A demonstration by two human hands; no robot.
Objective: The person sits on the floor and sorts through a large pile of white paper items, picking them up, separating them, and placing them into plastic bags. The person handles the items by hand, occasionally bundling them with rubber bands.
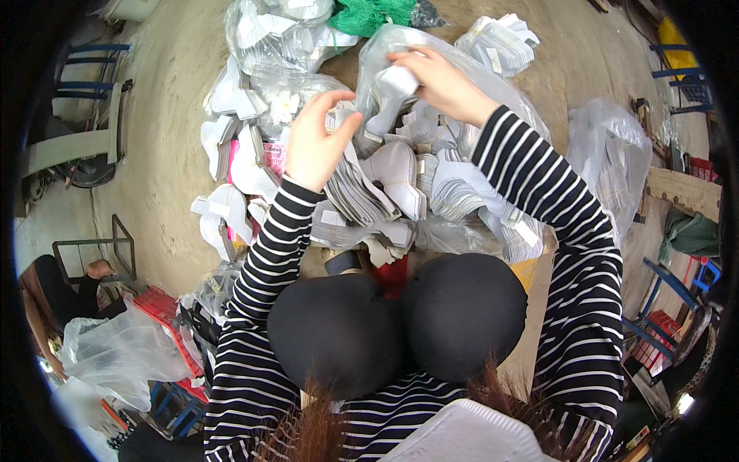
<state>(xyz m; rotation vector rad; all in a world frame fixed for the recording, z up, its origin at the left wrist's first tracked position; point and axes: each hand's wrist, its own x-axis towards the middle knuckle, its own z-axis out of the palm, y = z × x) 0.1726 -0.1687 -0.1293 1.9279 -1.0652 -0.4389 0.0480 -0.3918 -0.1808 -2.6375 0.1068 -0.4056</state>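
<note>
Closest to me are the seated person's black-clad knees [466,316]; taking twelve as straight ahead of them, the heap of pale grey, curved cut-out stacks [396,181] begins just beyond, from about eleven round to one. At eleven the left hand [323,138] hovers over the heap, thumb and fingers spread apart in a loose curve, with nothing I can see in its grasp. A pink packet [273,156] pokes out among the pieces just beside its wrist, on the ten o'clock side. Farther out, close to twelve, the right hand [435,81] has its fingers closed over the upper end of a pale bundle [394,85], tilted above the other stacks; its thumb I can't make out. A clear plastic bag [493,83] lies slack behind that hand. Near two stands another bagged stack [608,154], well apart; farthest, green netting [373,15] lies at twelve.
</note>
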